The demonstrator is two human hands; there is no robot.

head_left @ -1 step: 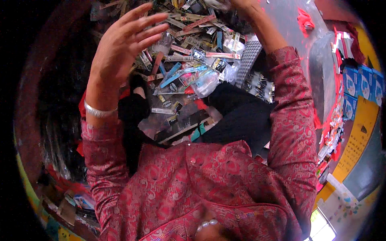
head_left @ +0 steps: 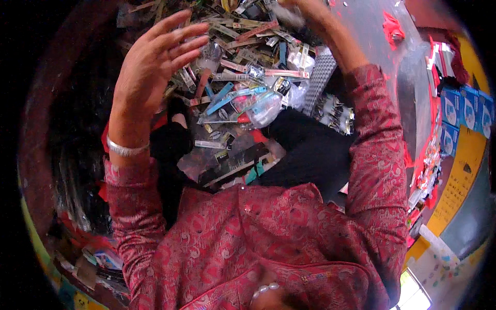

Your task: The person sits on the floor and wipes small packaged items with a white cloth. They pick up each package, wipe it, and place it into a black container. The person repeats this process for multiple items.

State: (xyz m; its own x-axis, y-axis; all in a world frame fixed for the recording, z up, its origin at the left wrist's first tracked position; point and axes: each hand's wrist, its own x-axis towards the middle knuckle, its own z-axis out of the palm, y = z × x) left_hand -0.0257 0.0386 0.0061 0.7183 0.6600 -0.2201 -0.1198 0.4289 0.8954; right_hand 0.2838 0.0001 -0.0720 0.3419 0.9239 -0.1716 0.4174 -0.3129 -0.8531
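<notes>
My left hand is raised over the left side of a heap of flat strip-shaped packets, fingers spread and nothing in them. At the top edge is my right hand, partly cut off by the frame. A blurred whitish, see-through thing hangs at its fingers, and the grip itself is hidden. Beneath both hands lie blue strips, clear plastic bags and small dark packets among the heap.
My black-clad legs flank the near part of the heap. A black-and-white patterned strip lies right of it. Farther right are a grey surface with a red scrap and blue boxes. Dark plastic sheeting lies left.
My left hand has shifted slightly down and left, still spread. The whitish thing at my right hand has come lower into view.
</notes>
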